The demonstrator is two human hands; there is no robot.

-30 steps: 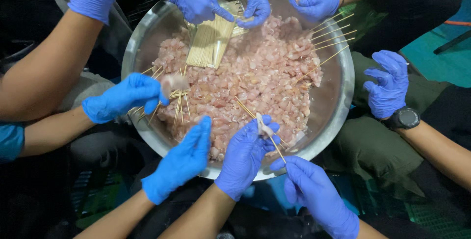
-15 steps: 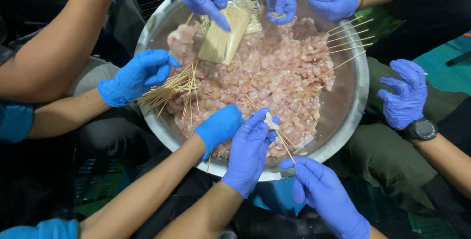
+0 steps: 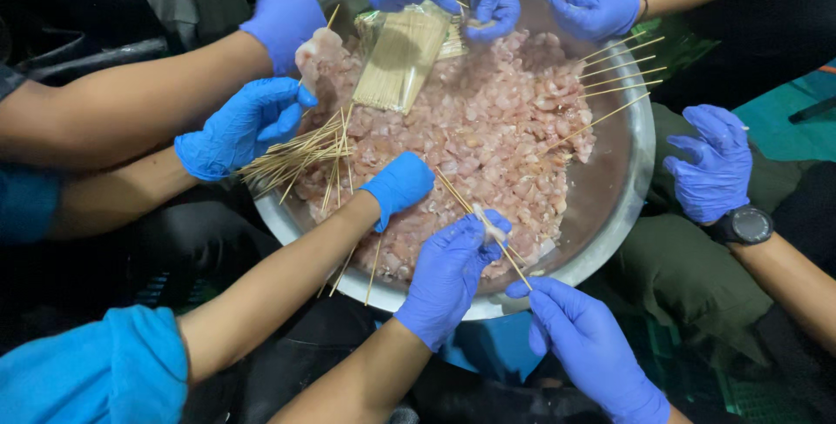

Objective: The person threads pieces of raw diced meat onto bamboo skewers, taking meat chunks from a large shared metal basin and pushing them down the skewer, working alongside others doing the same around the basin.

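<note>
A big steel bowl (image 3: 623,180) holds a heap of raw pale-pink meat pieces (image 3: 488,137). At its near rim my left hand (image 3: 448,272), in a blue glove, pinches a meat piece (image 3: 489,225) threaded on a thin bamboo skewer (image 3: 509,259). My right hand (image 3: 592,346), also gloved, sits just outside the rim with its fingertips at the skewer's lower end. A co-worker's gloved hand (image 3: 399,185) reaches into the meat just left of my left hand.
Other people's gloved hands ring the bowl. One at the left (image 3: 235,128) holds a fan of skewers (image 3: 300,154). A packet of skewers (image 3: 402,58) lies on the meat at the back. Loose skewers (image 3: 623,71) rest on the right rim. A hand with a wristwatch (image 3: 714,163) hovers at right.
The co-worker's hand beside mine has pushed further into the meat. The hand with the skewer fan has shifted along the left rim. My own hands stay at the near rim on the skewer.
</note>
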